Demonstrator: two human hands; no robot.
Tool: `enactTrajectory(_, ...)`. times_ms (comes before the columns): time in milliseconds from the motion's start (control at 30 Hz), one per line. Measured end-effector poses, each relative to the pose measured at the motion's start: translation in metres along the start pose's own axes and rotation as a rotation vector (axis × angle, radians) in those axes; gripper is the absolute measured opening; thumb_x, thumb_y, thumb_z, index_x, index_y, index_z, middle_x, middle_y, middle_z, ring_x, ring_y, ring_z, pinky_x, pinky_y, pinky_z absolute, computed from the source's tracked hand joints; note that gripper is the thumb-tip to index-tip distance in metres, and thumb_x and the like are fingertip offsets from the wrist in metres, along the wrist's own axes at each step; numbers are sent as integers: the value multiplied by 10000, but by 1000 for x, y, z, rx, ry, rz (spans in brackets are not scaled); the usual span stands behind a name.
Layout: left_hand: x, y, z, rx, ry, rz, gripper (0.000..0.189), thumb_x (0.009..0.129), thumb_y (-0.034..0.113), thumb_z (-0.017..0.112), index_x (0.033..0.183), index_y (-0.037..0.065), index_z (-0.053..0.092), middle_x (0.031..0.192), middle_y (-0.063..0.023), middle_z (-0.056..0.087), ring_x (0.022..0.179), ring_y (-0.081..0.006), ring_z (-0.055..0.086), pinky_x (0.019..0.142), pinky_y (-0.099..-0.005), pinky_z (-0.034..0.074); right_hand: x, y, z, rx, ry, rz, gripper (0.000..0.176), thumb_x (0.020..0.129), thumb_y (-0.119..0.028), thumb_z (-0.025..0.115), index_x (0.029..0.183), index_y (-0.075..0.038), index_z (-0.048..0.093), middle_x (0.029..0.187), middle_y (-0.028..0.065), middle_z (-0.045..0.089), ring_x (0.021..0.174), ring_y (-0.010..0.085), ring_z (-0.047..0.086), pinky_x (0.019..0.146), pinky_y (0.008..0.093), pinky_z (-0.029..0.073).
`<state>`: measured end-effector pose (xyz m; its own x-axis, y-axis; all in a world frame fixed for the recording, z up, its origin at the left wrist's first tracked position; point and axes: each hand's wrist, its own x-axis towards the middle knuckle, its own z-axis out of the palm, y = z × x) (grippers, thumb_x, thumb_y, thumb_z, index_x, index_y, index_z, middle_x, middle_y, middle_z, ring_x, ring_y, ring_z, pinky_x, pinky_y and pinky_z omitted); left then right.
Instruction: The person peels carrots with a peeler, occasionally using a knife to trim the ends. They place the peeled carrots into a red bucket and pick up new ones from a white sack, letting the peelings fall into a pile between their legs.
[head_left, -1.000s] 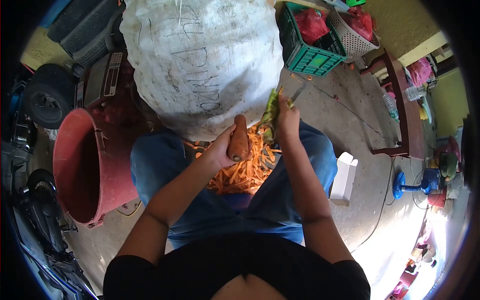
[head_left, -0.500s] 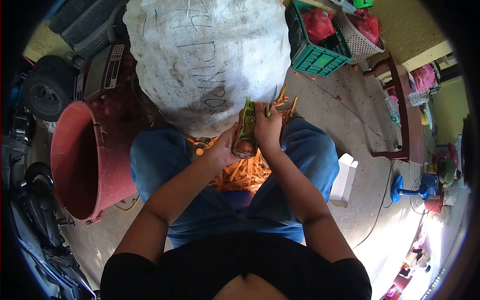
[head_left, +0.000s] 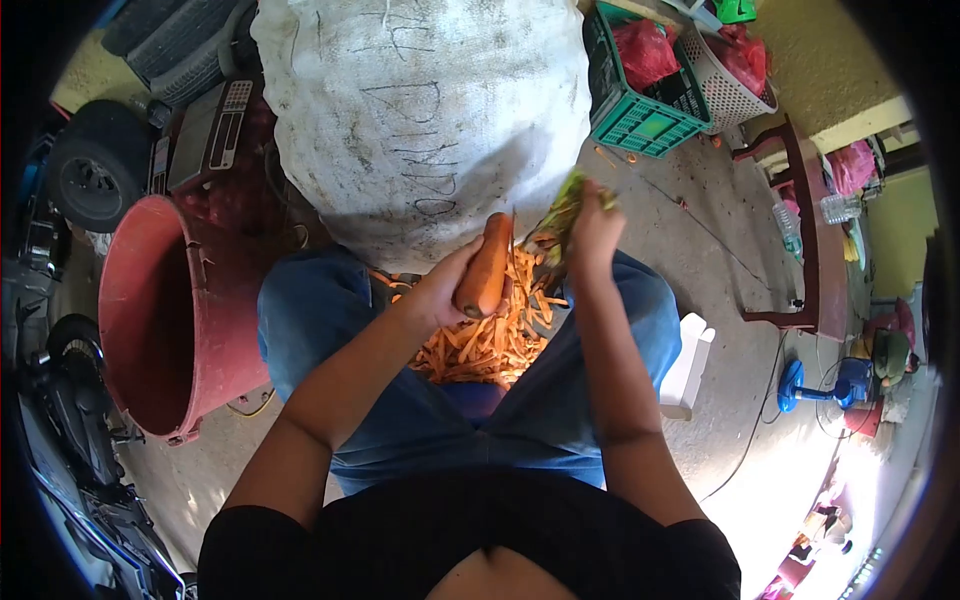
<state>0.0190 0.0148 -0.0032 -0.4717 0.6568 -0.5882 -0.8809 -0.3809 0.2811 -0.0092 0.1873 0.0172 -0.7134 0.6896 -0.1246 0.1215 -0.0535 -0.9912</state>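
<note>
My left hand is closed around an orange carrot, tilted with its far end pointing up and away from me. A thin dark sliver shows beside the carrot; what it is I cannot make out. To the right, my right hand grips a green-and-yellow patterned thing, blurred by motion and apart from the carrot. Below both hands, orange carrot peelings lie heaped between my knees, above the blue rim of a container.
A big white sack stands just ahead. On the left is a red bin lying open toward me. A green crate and a white basket sit at the far right. A white box lies by my right knee.
The green-and-yellow thing has come away from the carrot, moving right with my right hand. The carrot now shows nearly whole in my left hand, which stays about where it was.
</note>
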Motion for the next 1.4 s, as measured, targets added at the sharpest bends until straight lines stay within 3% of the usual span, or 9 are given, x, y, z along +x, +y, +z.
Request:
enactTrajectory(233, -1, -2, 0, -61, -85, 40, 287, 862, 253, 321, 945, 27, 476, 802, -93, 556, 680, -196, 556, 605, -330, 473, -63, 1, 28, -317, -253, -364, 231, 799, -211, 508, 748, 8, 563, 631, 186, 551, 564, 305, 539, 539, 340, 415)
enactTrajectory(467, -35, -7, 27, 439, -20, -140, 372, 878, 327, 304, 971, -11, 427, 784, -134, 535, 662, -208, 556, 599, -308, 469, 55, 16, -19, -550, 354, -327, 269, 788, -208, 508, 631, 8, 535, 527, 141, 539, 446, 251, 525, 439, 344, 410)
enactTrajectory(600, -12, 6, 4, 148, -79, -37, 379, 875, 344, 305, 999, 10, 433, 829, -133, 532, 688, -207, 552, 606, -343, 471, -4, -27, -3, -200, 51, -207, 241, 811, -184, 490, 701, 21, 552, 563, 85, 529, 445, 136, 471, 416, 282, 373)
enactTrajectory(733, 11, 1, -14, -9, -69, 114, 379, 877, 351, 277, 987, 33, 452, 822, -108, 546, 680, -210, 551, 583, -357, 474, -59, -10, 21, -251, -276, -428, 204, 803, -178, 493, 756, 8, 562, 598, 139, 551, 501, 196, 511, 477, 303, 398)
enactTrajectory(1000, -26, -6, 7, 428, -224, -123, 397, 874, 348, 296, 971, 4, 467, 795, -106, 556, 663, -188, 560, 568, -313, 466, 32, 9, -5, -565, 245, -403, 257, 792, -190, 495, 656, 19, 556, 531, 150, 541, 438, 233, 513, 445, 338, 410)
enactTrajectory(1067, -37, -3, 25, 557, 54, -68, 416, 868, 372, 305, 963, 2, 469, 762, -110, 555, 609, -177, 552, 555, -294, 464, 48, 13, -17, -541, 312, -341, 263, 800, -183, 489, 639, 15, 555, 518, 128, 537, 439, 198, 509, 426, 323, 399)
enactTrajectory(1200, -10, 6, 4, 204, -79, -4, 394, 866, 372, 314, 976, 32, 478, 769, -102, 559, 601, -168, 550, 553, -293, 466, 8, 2, -2, -57, 5, -142, 230, 805, -189, 503, 723, 19, 558, 576, 61, 542, 453, 148, 466, 429, 285, 382)
enactTrajectory(1333, 3, 0, -9, -32, -151, 50, 349, 869, 351, 308, 929, 60, 491, 761, -76, 565, 588, -164, 555, 521, -296, 471, -62, -2, 28, -282, -246, -533, 240, 813, -215, 490, 799, 16, 557, 619, 82, 543, 572, 128, 495, 537, 279, 405)
enactTrajectory(1400, -3, -2, 4, -70, 18, 131, 362, 874, 349, 288, 918, 56, 495, 760, -78, 566, 607, -159, 560, 537, -294, 472, -68, -10, 31, -304, -292, -338, 235, 810, -213, 490, 800, 13, 556, 617, 105, 545, 582, 138, 505, 561, 303, 412)
